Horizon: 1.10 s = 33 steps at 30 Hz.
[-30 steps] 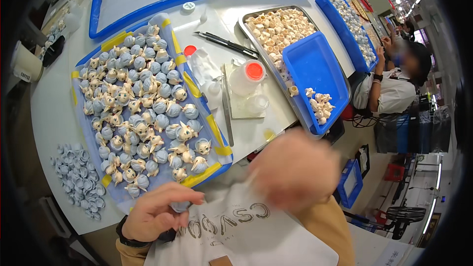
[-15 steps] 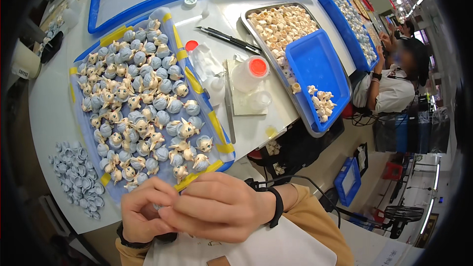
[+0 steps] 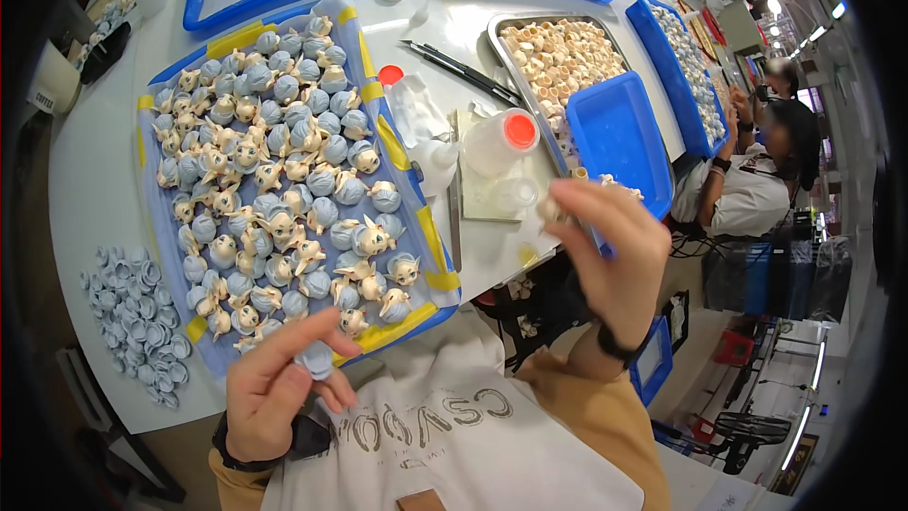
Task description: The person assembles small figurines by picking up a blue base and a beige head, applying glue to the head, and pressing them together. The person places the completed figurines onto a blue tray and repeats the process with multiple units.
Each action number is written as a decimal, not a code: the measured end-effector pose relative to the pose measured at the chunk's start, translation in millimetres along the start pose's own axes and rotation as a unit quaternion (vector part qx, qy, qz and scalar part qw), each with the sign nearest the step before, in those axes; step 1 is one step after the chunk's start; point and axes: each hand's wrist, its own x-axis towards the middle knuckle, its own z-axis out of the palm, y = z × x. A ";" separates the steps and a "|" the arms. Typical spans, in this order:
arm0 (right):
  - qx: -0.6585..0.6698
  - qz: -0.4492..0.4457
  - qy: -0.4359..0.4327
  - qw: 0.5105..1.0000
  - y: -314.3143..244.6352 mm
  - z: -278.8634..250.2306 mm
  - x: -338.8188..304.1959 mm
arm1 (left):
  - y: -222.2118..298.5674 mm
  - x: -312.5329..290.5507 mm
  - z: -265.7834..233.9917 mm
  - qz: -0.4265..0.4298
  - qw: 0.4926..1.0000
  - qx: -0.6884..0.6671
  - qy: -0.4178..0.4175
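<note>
- Your left hand (image 3: pixel 274 388) sits at the near edge of the worktop (image 3: pixel 85 189), fingers pinched on a small blue-grey hair piece (image 3: pixel 315 360).
- That piece hangs just in front of the near rim of the blue tray (image 3: pixel 440 270), which is packed with small doll heads (image 3: pixel 284 189) in blue-grey hair.
- Your right hand (image 3: pixel 615 260) is raised to the right of the tray, fingertips closed on a tiny beige part (image 3: pixel 550 210).
- Behind it lie a blue lid (image 3: pixel 619 142) and a metal tray of beige pieces (image 3: pixel 558 52).
- A red-capped bottle (image 3: pixel 501 140) lies between the two trays.
- Loose blue-grey hair shells (image 3: pixel 128 322) are heaped on the left of the worktop.
- Another person (image 3: pixel 757 180) sits at the far right.
</note>
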 end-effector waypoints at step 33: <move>-0.027 0.012 0.003 1.000 40.9 29.9 -10.4 | -8.1 3.8 -4.3 0.062 0.996 -0.063 -0.002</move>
